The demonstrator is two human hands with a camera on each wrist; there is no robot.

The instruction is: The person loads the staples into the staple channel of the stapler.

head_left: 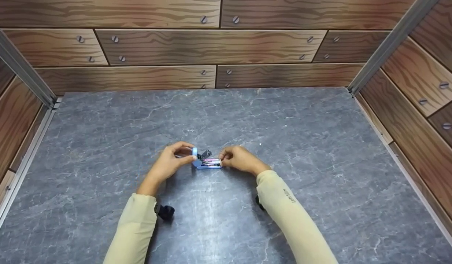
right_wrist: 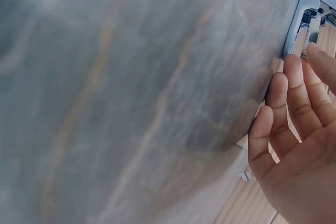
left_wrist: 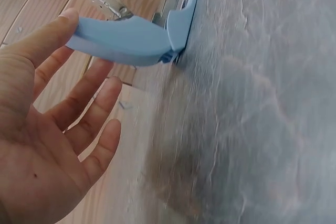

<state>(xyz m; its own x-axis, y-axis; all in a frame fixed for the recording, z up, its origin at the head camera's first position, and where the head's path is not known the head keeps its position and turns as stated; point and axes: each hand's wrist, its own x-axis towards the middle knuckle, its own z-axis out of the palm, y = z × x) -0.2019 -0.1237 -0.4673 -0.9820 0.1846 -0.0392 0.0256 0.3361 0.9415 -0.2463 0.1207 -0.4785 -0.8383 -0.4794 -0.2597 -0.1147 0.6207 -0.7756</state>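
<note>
A light-blue stapler (head_left: 209,167) lies opened on the table, its top arm (left_wrist: 123,40) swung up and back from the base. My left hand (head_left: 166,162) pinches that raised arm between thumb and index finger; the other fingers spread beneath it in the left wrist view. At the base's front end, my right hand (head_left: 242,158) pinches with thumb and fingertips at the metal staple channel (right_wrist: 313,29). A metal piece (left_wrist: 109,1) sticks up from inside the raised arm. The right fingertips partly hide the channel's tip.
The grey marbled table (head_left: 303,128) stretches around both hands. Wood-patterned panels (head_left: 156,47) wall it at the back and sides, with metal rails (head_left: 391,44) at the corners. A black wrist device (head_left: 165,212) juts from the left sleeve.
</note>
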